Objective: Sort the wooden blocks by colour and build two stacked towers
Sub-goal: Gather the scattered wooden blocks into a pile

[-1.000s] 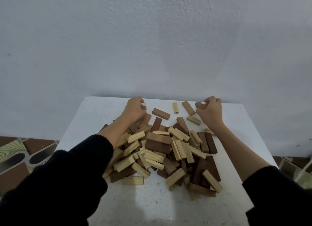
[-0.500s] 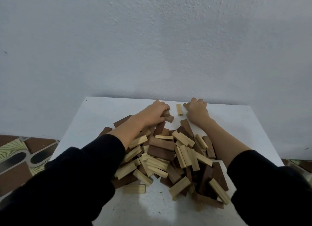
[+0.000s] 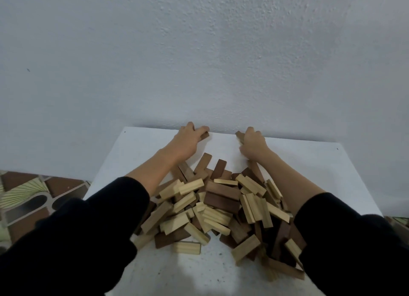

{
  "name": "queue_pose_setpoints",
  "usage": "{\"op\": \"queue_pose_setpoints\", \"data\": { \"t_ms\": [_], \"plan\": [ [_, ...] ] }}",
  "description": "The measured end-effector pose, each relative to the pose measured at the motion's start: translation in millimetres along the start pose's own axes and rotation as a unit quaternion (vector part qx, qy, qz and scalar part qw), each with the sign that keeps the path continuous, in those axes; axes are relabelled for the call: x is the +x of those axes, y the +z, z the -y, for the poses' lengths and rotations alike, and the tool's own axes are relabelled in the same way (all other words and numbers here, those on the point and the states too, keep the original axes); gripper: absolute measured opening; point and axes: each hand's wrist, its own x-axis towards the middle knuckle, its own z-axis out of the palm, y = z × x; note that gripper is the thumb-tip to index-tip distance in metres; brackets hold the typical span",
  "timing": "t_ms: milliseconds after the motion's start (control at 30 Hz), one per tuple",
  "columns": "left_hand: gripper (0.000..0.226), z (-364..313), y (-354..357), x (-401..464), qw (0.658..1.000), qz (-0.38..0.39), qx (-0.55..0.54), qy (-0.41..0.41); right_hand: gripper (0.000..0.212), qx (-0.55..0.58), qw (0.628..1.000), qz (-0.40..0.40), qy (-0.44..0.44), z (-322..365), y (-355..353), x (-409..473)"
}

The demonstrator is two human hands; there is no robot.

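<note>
- Left hand: reached far forward, palm down, knuckles up; its fingers curl over a dark block that pokes out just right of the fingertips.
- Right hand: also far forward, back of the hand up; its fingers curl round another dark block, whose end shows just left of them.
- The two hands are apart, roughly level with each other.
- Both forearms are bare; black sleeves are pushed up toward the elbows.

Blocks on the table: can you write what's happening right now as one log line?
left hand: holds dark block at table's far edge | right hand: holds brown block there | mixed pile: unsorted | towers: none
</note>
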Motion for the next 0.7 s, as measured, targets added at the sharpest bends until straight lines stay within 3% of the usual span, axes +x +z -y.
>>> {"op": "queue_pose_setpoints", "data": {
  "t_ms": [167,267,400,533,700],
  "plan": [
    [0.066,17,-6,-17,0.998,0.052,-0.004,-0.021,0.032,0.088,0.996,0.022,-0.015,-6,-18,-14],
    [0.058,20,-5,-23,0.997,0.066,-0.008,-0.040,0.018,0.063,0.996,0.063,-0.011,-9,-30,-27],
    [0.034,15,-5,-29,0.996,0.065,-0.033,-0.051,0.019,0.043,0.994,0.095,0.012,-12,-33,-42],
    [0.042,17,-10,-36,0.993,0.075,-0.054,-0.074,0.034,0.004,0.997,0.083,0.007,-6,-26,-50],
    [0.042,22,-12,-41,0.993,0.061,-0.060,-0.076,0.027,0.000,0.999,0.034,0.032,-4,-16,-51]
  ]
}}
